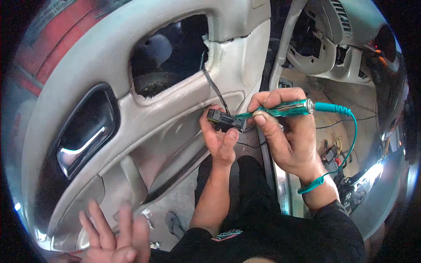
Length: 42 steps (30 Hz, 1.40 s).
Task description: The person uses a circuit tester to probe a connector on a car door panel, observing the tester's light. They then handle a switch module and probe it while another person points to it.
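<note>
Left grip [222, 147]: grasps black plastic block [219, 119]
Right grip [291, 138]: pinches teal pen-shaped probe [287, 109], tip at block
Left: beige moulded door panel [164, 114]

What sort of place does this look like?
Most likely a car repair spot, perhaps a workshop: there's a beige door panel, a partly stripped dashboard with open cavities, and a teal corded probe in the right hand.
</note>
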### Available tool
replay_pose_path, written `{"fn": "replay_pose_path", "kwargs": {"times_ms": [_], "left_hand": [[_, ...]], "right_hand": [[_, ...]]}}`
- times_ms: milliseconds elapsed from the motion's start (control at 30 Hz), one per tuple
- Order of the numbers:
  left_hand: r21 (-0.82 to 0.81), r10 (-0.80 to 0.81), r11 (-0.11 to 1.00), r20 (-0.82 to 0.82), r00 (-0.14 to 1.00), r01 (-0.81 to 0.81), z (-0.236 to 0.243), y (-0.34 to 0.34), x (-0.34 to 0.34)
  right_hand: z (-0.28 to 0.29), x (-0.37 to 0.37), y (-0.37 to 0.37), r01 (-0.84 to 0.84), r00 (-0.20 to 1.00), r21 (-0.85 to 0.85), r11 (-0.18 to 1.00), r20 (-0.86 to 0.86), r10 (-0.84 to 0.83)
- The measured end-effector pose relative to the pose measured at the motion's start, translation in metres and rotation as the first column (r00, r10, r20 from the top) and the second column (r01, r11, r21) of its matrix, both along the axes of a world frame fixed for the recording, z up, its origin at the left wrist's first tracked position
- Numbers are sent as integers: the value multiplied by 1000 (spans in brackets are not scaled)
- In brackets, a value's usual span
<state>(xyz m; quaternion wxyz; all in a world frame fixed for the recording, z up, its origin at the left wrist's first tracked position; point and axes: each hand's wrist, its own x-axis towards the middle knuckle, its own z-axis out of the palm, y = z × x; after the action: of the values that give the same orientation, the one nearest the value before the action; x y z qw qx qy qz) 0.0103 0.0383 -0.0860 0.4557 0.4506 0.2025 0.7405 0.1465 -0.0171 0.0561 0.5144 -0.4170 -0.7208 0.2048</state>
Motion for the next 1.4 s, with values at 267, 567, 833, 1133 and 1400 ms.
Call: {"fn": "replay_pose_path", "kwargs": {"times_ms": [267, 567, 833, 1133, 1400], "left_hand": [[-37, -37, 999, 9, 999, 37, 4, -3, 1], [5, -25, 1000, -26, 999, 25, 15, -4, 0], [-92, -78, 993, -58, 995, 73, 20, -9, -5], [51, -65, 996, -105, 992, 70, 12, -5, -4], [40, 10, 999, -284, 959, 1, 7, -10, -7]], "right_hand": [[2, -5, -1, -24, 997, -16, 1000, -79, 23], [5, -8, 0, -3, 998, -25, 1000, -64, 1], [2, -8, 1, -47, 992, -25, 999, -115, 44], [3, -7, 3, -23, 989, -14, 1000, -143, 21], [9, 0, 9, -34, 994, -32, 999, -103, 31]]}}
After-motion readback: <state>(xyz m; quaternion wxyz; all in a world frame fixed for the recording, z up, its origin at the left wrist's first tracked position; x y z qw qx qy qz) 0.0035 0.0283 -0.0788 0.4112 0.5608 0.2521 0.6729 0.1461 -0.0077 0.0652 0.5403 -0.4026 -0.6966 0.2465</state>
